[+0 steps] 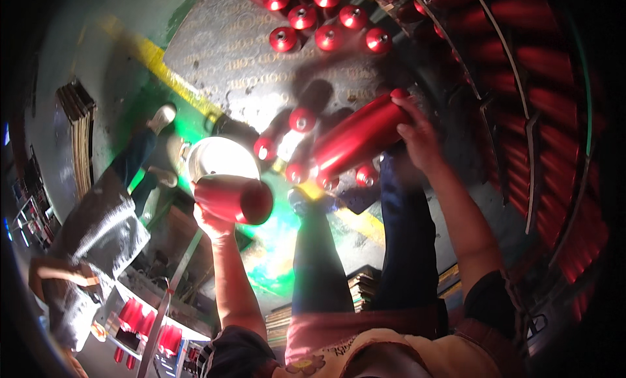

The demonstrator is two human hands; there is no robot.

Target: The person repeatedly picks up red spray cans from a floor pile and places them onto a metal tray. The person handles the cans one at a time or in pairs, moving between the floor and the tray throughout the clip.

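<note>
My left hand [214, 223] is closed around a glossy red metal cylinder [228, 197] with a darker flat end turned to the right. Directly beyond it is a round, brightly glaring white thing [225, 161], its kind lost in the glare. In my right hand [422, 142], a longer red metal cylinder [358, 138] is gripped at its upper end and slants down to the left. Below and beside it stand several smaller-looking red cylinders [302, 120] near my feet, partly covered by the one I hold.
Red cylinders [328, 38] with metal necks stand upright on a printed board [241, 58]. Red cylinders fill a curved-looking rack [521, 85] to the right. A yellow floor line [160, 65] crosses the floor. At left another person [98, 234] is nearby, beside stacked boards [79, 137].
</note>
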